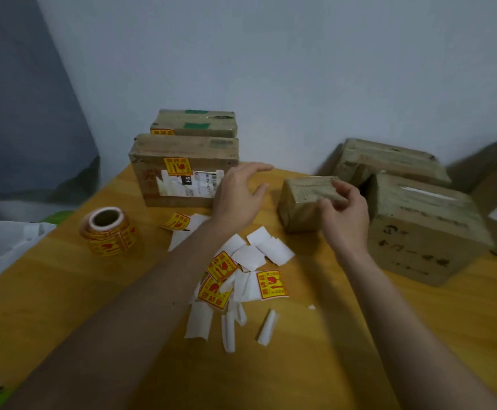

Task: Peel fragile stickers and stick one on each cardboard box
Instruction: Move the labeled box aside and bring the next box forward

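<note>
Forearms nearest the lens, above a litter of backing paper [250,255] and 3 loose stickers [272,284]. Sticker roll [109,230] stands at left; 2 labelled boxes [182,170] behind. Left hand [235,196] is held open, empty. Right hand [343,220] is closed on the small box [303,202]. The box should be set flat-face-up before a sticker is pressed on.

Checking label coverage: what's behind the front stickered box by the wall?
Behind the front stickered box stands a second cardboard box, green tape on top, with a yellow sticker edge showing. The front box hides its lower face; nothing else is visible there.
</note>
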